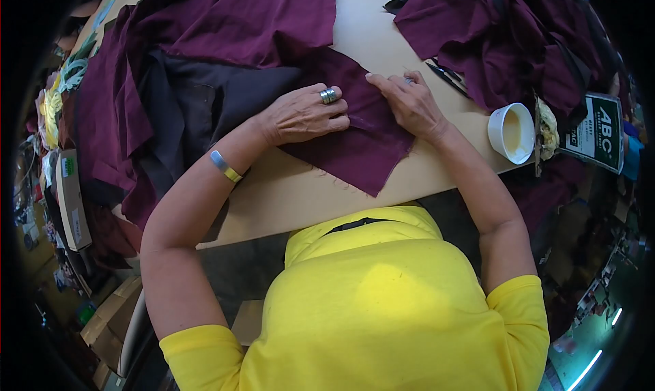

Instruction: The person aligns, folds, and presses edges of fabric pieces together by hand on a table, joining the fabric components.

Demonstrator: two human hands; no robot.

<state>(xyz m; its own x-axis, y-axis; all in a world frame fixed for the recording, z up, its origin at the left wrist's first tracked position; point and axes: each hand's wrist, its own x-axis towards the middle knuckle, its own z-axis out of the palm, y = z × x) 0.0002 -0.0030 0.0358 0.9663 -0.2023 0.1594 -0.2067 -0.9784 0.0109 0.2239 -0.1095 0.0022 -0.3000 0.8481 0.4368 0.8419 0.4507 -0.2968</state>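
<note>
A maroon cloth (361, 155) with a frayed lower edge lies on the table in front of me, its corner pointing towards my body. My left hand (308, 115), wearing a wide ring, is closed on the cloth with curled fingers; its fingertips are hidden. To its right, my right hand (412, 106) grips the same cloth near its right edge, with the index finger reaching up and left along the fabric. Dark cloth (198, 97) lies beside my left forearm, partly under more maroon fabric (232, 22).
A white bowl (512, 133) of pale yellowish liquid stands at the table's right edge, next to a green-and-white ABC tin (593, 133). Dark scissors or snips (447, 76) lie near a maroon heap (505, 43). A narrow box (71, 200) stands at left.
</note>
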